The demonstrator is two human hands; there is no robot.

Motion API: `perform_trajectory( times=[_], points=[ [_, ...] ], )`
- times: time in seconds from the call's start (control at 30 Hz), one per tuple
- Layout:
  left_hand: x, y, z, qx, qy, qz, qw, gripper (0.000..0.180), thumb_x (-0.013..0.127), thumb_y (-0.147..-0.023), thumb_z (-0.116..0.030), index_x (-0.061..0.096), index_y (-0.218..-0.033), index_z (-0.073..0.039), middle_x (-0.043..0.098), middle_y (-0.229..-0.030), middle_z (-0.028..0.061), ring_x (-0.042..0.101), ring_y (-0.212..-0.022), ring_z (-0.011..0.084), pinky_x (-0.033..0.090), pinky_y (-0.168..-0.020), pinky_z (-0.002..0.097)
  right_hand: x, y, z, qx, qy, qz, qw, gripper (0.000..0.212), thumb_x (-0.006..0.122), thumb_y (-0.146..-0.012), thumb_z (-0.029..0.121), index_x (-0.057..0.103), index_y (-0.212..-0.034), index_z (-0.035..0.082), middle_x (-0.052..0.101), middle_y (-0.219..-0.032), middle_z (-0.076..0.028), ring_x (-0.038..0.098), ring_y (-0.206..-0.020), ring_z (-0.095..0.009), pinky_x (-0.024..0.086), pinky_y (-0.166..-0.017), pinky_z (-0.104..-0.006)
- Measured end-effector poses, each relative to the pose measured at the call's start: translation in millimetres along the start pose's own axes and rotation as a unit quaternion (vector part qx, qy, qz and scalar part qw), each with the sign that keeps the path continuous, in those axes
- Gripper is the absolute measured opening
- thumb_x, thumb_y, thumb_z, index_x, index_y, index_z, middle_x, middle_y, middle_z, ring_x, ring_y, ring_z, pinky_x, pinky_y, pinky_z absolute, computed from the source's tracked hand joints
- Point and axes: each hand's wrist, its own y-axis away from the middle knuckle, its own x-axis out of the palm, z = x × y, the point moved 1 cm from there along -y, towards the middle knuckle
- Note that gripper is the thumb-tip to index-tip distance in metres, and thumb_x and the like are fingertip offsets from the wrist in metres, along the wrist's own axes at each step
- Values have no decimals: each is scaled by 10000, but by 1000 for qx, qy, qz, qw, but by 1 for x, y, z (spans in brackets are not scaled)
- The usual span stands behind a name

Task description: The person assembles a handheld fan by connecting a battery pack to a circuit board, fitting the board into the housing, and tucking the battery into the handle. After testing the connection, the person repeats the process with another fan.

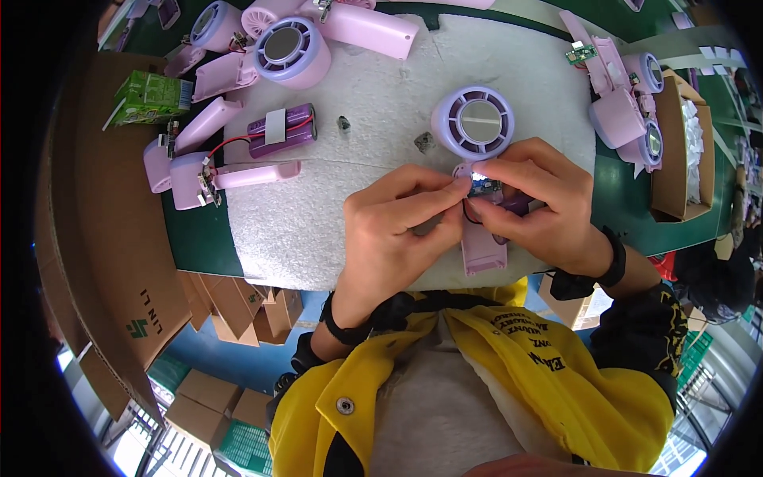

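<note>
Over the pale work mat, both my hands meet at an opened handheld fan with a round lilac head [479, 123] and a pink handle shell [484, 253]. A small circuit board [483, 186] sits between my fingertips at the neck. My left hand [404, 226] is closed, thumb and forefinger pinching at the handle's left edge beside the board. On the other side my right hand [544, 195] grips the board between thumb and forefinger. Part of a purple battery [518, 204] shows under the right fingers. Exactly what the left fingertips pinch is partly hidden.
A wired purple battery pack [282, 131] lies left on the mat [342, 238], near several opened pink fan parts [191, 179]. More fan parts [620, 119] and an open carton [682, 159] stand right. A large cardboard box [119, 207] borders the left side, beside a green packet [151, 97].
</note>
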Motion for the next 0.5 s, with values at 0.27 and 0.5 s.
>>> perform_trajectory(
  times=[0.27, 0.5],
  points=[
    [0, 2, 1, -18, 18, 9, 1000, 268, 697, -744, 71, 757, -990, -17, 707, -877, 92, 680, -745, 158, 520, -637, 250, 1, 0, 2, 19, 3, -7, 1000, 389, 824, -657, -4, 737, -1032, 52, 659, -907, -75, 610, -640, -99, 483, -538, -219],
    [0, 2, 3, -11, 17, 1, 1000, 254, 723, -738, 51, 760, -979, -22, 712, -876, 96, 689, -715, 172, 531, -614, 259, 4, 1, 1, 23, -1, -14, 1000, 376, 822, -669, 0, 738, -1031, 56, 659, -903, -73, 596, -618, -91, 473, -526, -220]
  ],
)
